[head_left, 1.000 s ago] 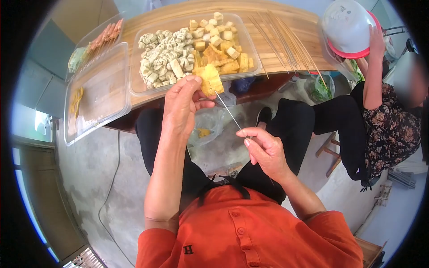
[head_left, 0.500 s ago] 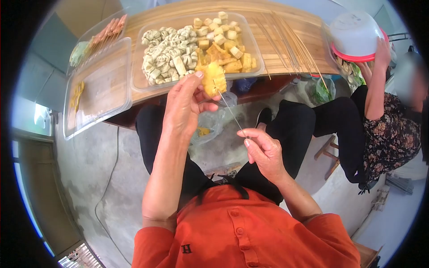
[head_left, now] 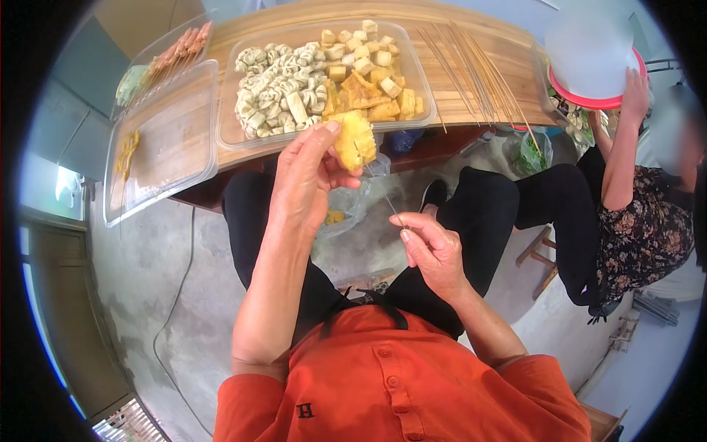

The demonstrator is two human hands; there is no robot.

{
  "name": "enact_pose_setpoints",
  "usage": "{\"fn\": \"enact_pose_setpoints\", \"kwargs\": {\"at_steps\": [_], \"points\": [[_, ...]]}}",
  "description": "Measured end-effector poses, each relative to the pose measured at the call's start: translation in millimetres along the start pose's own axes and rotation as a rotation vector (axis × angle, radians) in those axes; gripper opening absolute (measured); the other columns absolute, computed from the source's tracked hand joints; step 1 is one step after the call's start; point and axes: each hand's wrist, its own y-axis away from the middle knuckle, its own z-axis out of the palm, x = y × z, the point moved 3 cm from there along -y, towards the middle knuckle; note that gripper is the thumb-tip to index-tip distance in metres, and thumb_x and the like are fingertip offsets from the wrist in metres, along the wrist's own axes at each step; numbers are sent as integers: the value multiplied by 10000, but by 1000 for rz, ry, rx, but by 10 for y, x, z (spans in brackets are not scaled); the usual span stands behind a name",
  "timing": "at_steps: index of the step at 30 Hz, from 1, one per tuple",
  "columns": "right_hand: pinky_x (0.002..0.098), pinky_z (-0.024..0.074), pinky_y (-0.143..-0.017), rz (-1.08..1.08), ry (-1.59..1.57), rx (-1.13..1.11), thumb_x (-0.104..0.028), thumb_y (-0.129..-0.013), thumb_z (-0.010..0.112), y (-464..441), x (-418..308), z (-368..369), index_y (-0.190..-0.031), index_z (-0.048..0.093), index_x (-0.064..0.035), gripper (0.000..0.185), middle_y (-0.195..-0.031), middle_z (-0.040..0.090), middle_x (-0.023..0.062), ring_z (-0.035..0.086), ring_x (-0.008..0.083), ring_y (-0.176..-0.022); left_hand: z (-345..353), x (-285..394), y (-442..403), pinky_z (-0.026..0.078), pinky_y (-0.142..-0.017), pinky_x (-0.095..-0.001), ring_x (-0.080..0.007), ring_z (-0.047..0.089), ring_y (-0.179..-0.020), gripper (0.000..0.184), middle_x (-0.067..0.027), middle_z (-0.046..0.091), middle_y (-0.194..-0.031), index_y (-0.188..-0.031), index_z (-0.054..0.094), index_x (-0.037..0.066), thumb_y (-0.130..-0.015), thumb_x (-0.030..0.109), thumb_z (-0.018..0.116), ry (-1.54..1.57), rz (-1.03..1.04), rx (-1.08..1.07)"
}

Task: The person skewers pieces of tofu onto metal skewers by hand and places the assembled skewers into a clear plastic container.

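Fingers (head_left: 317, 140) near wooden table (head_left: 508, 59), above floor (head_left: 214, 295)

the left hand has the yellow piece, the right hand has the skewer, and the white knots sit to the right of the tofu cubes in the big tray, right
Not quite: the head view shows the white knots to the left of the tofu cubes in the big tray. The left hand does have the yellow piece, and the right hand the skewer.

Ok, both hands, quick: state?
Left hand: closed, holding yellow food piece.
Right hand: closed, pinching thin skewer.
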Motion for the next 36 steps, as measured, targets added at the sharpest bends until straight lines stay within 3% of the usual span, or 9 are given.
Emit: {"fn": "enact_pose_setpoints", "kwargs": {"at_steps": [14,36], "points": [[222,452,-564,-101,142,6,-25,-904,583,-29,46,-36,-1138,628,-14,239,-984,696,69,535,82,-579,3,13,42,517,-450,-301,-201,635,-607,227,-84,665,-793,-997,627,24,-893,225,624,67,36,63],[217,422,-524,-131,53,57,-25,-918,583,-135,44,45,-1142,634,-5,230,-828,651,44,493,63,-553,64,-33,78,504,-513,-303,-165,616,-668,183,-56,654,-825,-963,631,39,-904,208,598,59,-15,-16]]}}
